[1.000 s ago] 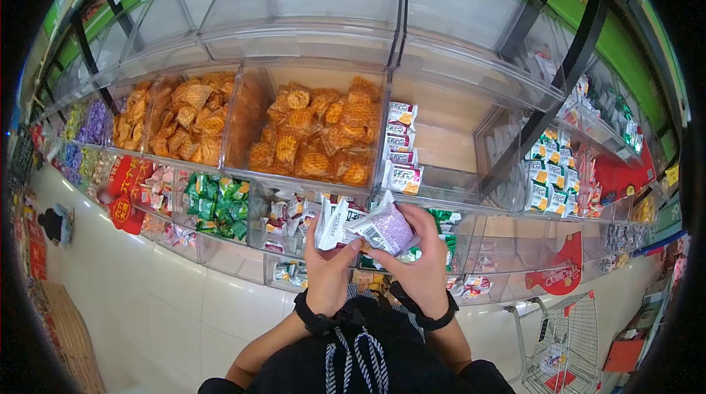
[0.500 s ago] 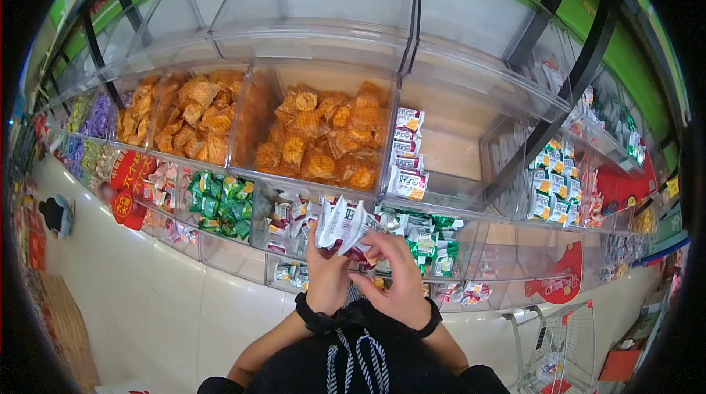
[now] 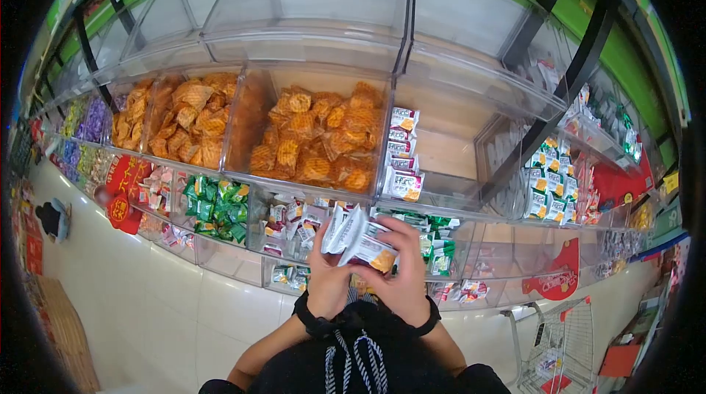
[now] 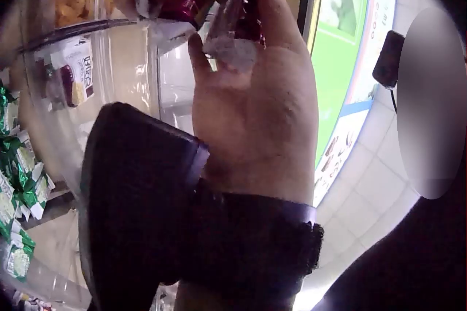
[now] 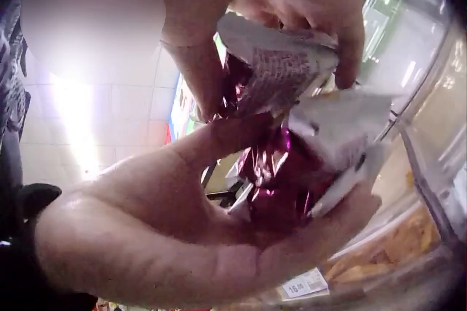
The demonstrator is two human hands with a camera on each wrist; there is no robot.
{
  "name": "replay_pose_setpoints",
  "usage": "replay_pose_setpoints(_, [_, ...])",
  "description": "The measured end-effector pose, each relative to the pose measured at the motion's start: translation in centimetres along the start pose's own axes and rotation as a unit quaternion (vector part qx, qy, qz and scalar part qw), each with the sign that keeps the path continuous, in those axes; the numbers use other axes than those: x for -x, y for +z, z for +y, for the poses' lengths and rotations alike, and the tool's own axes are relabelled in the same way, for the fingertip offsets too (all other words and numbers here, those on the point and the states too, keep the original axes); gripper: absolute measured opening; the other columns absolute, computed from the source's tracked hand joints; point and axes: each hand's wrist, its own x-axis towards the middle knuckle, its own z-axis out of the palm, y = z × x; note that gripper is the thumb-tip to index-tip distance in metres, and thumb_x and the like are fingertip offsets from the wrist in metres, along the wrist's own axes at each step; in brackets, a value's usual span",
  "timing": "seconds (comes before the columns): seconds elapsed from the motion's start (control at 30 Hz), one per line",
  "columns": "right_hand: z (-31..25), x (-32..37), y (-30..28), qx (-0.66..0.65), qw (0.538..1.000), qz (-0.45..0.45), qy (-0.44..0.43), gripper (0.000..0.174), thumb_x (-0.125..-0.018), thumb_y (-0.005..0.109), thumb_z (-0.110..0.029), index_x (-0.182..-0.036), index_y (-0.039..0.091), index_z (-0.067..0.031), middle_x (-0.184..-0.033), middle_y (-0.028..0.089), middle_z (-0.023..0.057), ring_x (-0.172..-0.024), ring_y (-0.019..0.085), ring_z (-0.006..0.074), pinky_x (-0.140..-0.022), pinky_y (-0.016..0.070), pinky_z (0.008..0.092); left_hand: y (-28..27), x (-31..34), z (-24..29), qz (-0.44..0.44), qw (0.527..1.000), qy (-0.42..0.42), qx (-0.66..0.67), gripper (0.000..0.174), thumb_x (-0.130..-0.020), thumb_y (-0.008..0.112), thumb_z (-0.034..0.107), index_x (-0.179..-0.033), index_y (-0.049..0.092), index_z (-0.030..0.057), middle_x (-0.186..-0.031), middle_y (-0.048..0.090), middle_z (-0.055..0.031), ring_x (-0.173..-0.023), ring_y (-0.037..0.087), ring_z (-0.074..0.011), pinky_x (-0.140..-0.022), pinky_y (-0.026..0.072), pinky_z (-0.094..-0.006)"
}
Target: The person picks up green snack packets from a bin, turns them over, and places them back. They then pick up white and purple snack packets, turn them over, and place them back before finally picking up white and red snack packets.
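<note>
Held packets: white-and-maroon snack packets (image 3: 372, 252) sit between both hands in front of the torso, above the lower bins; held this close, they are probably easier to steady.
Left hand: the left hand (image 3: 328, 284) has fingers curled round its packets (image 3: 337, 228), thumb closing the near side, which seems to keep them bunched.
Right hand: the right hand (image 3: 409, 285) is partly closed, thumb against fingers across the packet nearest it; that grip likely keeps the slick wrapper from slipping.
Upper bin: similar packets (image 3: 404, 153) line its left side, printed faces outward, perhaps for easy reading.
Lower bins: green packets (image 3: 439, 258) lie loosely behind clear walls that appear to keep kinds apart.
Next bin: bagged orange snacks (image 3: 316, 133) are heaped, the divider holding them in.
Floor: a shopping cart (image 3: 572, 320) stands at right.
</note>
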Motion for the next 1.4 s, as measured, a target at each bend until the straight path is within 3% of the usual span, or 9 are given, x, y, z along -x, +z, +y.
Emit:
replay_pose_setpoints(0.1, [0.0, -0.8, -0.5, 0.098, 0.987, -0.118, -0.055, 0.041, -0.07, 0.063, -0.016, -0.103, 0.044, -0.0011, -0.12, 0.039, 0.0154, -0.114, 0.034, 0.0337, -0.094, 0.0274, 0.037, -0.4, -0.3, -0.3, -0.01, 1.0, -0.009, -0.015, 0.07, -0.064, 0.043, -0.017, -0.126, 0.022, 0.0064, -0.121, 0.038, -0.0117, -0.109, 0.043, -0.023, -0.088, 0.0399, -0.0348])
replay_pose_setpoints(0.23, [-0.1, -0.6, -0.9, -0.154, 0.98, -0.074, 0.106, 0.04, -0.073, 0.058, -0.01, -0.109, 0.043, -0.0028, -0.122, 0.039, 0.0154, -0.115, 0.035, 0.0255, -0.095, 0.0257, 0.0332, -0.8, -0.4, -0.4, -0.025, 0.999, -0.018, 0.029, 0.074, -0.063, 0.046, -0.02, -0.126, 0.022, 0.0087, -0.123, 0.036, -0.0129, -0.112, 0.04, -0.0218, -0.089, 0.0394, -0.0336])
replay_pose_setpoints(0.5, [-0.1, -1.7, -2.5, -0.041, 0.991, -0.118, 0.038, 0.042, -0.067, 0.064, -0.01, -0.105, 0.047, -0.0033, -0.117, 0.043, 0.0154, -0.11, 0.041, 0.0278, -0.091, 0.0323, 0.0345, -1.1, -0.6, -1.5, -0.058, 0.995, -0.037, 0.073, 0.071, -0.068, 0.048, -0.017, -0.127, 0.021, 0.0111, -0.122, 0.037, -0.0094, -0.111, 0.041, -0.0219, -0.09, 0.039, -0.0349])
replay_pose_setpoints(0.73, [2.2, -2.2, -4.9, -0.103, 0.95, -0.263, 0.133, 0.075, -0.063, 0.071, -0.015, -0.124, 0.03, -0.001, -0.121, 0.04, 0.0124, -0.115, 0.037, 0.0208, -0.094, 0.0273, 0.0311, -0.7, 0.0, -0.5, -0.097, 0.993, 0.019, -0.066, 0.071, -0.066, 0.058, -0.011, -0.125, 0.023, 0.0096, -0.12, 0.037, -0.0104, -0.11, 0.042, -0.0213, -0.09, 0.0383, -0.0352])
replay_pose_setpoints(0.8, [2.8, -2.0, -5.5, -0.157, 0.918, -0.338, 0.139, 0.08, -0.061, 0.072, -0.017, -0.126, 0.027, -0.0001, -0.122, 0.039, 0.0126, -0.116, 0.035, 0.0224, -0.096, 0.0247, 0.0313, -1.0, -0.1, 0.1, -0.139, 0.969, -0.028, -0.202, 0.074, -0.063, 0.064, -0.009, -0.123, 0.024, 0.0089, -0.115, 0.039, -0.0099, -0.109, 0.042, -0.0205, -0.09, 0.0387, -0.0338])
replay_pose_setpoints(0.83, [3.0, -1.9, -5.7, -0.157, 0.91, -0.356, 0.142, 0.085, -0.058, 0.074, -0.02, -0.126, 0.026, 0.0006, -0.122, 0.038, 0.0127, -0.116, 0.034, 0.0224, -0.096, 0.0237, 0.0308, -0.8, -0.4, 0.2, -0.194, 0.95, 0.029, -0.244, 0.07, -0.062, 0.064, -0.01, -0.121, 0.029, 0.007, -0.111, 0.038, -0.0076, -0.107, 0.042, -0.0192, -0.091, 0.0384, -0.0319])
replay_pose_setpoints(1.0, [4.0, -0.8, -6.2, -0.174, 0.91, -0.344, 0.153, 0.09, -0.053, 0.077, -0.024, -0.124, 0.028, 0.0005, -0.12, 0.038, 0.0114, -0.112, 0.035, 0.0196, -0.094, 0.0253, 0.0297, -0.2, -0.6, 0.4, -0.214, 0.924, -0.02, -0.315, 0.06, -0.063, 0.063, -0.01, -0.116, 0.04, 0.0034, -0.108, 0.036, -0.0063, -0.109, 0.04, -0.0177, -0.094, 0.0348, -0.0295])
replay_pose_setpoints(1.27, [4.2, -3.5, -10.1, -0.191, 0.93, -0.236, 0.207, 0.086, -0.049, 0.079, -0.023, -0.118, 0.033, -0.0015, -0.109, 0.044, 0.0089, -0.105, 0.041, 0.0187, -0.091, 0.0288, 0.0293, -0.1, -1.9, -0.6, -0.258, 0.924, -0.016, -0.281, 0.067, -0.073, 0.06, 0.002, -0.129, 0.023, 0.0067, -0.122, 0.036, -0.0121, -0.112, 0.037, -0.0195, -0.092, 0.0336, -0.0343])
replay_pose_setpoints(1.4, [6.0, -11.3, -13.5, 0.087, 0.981, -0.142, 0.104, 0.089, -0.047, 0.078, -0.019, -0.118, 0.028, 0.0023, -0.107, 0.044, 0.0133, -0.101, 0.043, 0.0222, -0.089, 0.0327, 0.0301, -0.4, -3.3, 0.2, -0.244, 0.916, -0.013, -0.319, 0.053, -0.078, 0.055, 0.007, -0.125, 0.029, 0.0029, -0.113, 0.044, -0.0114, -0.11, 0.04, -0.0185, -0.089, 0.0347, -0.0322])
